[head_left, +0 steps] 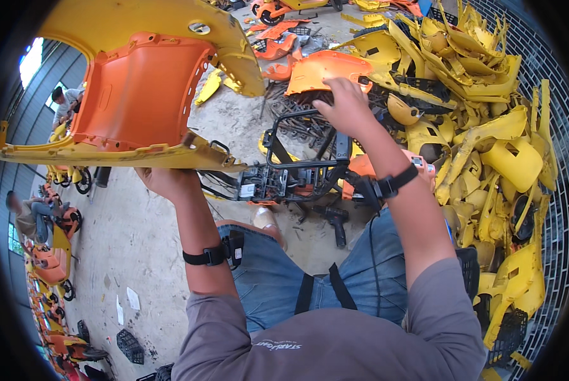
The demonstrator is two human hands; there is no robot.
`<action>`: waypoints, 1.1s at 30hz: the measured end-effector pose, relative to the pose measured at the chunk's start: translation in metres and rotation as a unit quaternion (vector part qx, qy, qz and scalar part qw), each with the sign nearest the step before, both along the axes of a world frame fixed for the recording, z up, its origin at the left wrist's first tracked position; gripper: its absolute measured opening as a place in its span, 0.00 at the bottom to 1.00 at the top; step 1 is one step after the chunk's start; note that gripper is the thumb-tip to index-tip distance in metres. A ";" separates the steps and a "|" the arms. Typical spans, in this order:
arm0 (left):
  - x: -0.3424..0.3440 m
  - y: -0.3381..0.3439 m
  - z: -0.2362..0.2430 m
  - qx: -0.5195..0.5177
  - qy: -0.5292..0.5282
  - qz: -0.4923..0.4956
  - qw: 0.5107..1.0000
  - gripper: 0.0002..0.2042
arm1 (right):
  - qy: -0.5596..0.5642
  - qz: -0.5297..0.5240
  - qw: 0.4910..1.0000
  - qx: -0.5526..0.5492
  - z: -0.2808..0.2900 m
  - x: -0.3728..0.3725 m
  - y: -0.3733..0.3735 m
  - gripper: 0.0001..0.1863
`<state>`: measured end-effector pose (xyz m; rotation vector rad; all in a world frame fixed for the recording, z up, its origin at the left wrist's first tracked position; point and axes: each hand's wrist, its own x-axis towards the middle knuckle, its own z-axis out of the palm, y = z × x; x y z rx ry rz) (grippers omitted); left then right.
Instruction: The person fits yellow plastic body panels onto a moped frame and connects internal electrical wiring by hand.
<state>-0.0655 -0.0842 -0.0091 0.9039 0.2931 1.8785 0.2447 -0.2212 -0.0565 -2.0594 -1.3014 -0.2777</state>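
Concrete floor (122, 238), pale and scuffed, surrounds one landmark: a black tubular frame (310, 164) with exposed electrics. Entries run left to right.

- Parked scooters (52, 261), orange and yellow: a row, well left of the frame.
- Two people: one seated (27, 219), one farther back (70, 101); both well left of the frame.
- Black basket (130, 346): on the ground, left of the frame and nearer the wearer.
- Yellow-and-orange shell (145, 95): large, raised to the left of the frame; its right tip overlaps the frame in view, contact uncertain.
- Left hand (169, 183): clamped on the shell's lower rim, left of the frame; fingers hidden behind the rim.
- Orange panel (329, 68): beyond the frame.
- Power drill (336, 222): dark, on the floor at the frame's near side.
- Right hand (349, 108): well apart from the left, beyond the frame's right end, fingers loosely bent, nothing seen between them; whether it touches the panel cannot be told.
- Yellow panel heap (513, 159): right of the frame.
- Brick wall (560, 213): far right of the frame.

Handling note, by judgement: one-handed, so broad a shell may twist; best gripped near its balance point, tips kept clear of the frame's electrics, the free hand steadying the opposite rim.
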 end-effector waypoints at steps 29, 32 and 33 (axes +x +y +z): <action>0.088 0.083 -0.163 -0.025 0.183 0.073 0.980 0.35 | 0.205 -0.016 0.974 0.095 -0.078 0.015 0.021 0.27; 0.091 0.082 -0.165 -0.031 0.209 0.079 0.974 0.34 | 0.334 0.040 0.939 -0.067 -0.045 0.022 0.068 0.41; 0.088 0.084 -0.165 -0.021 0.215 0.071 0.974 0.33 | 0.349 0.059 0.931 -0.085 -0.037 0.021 0.087 0.41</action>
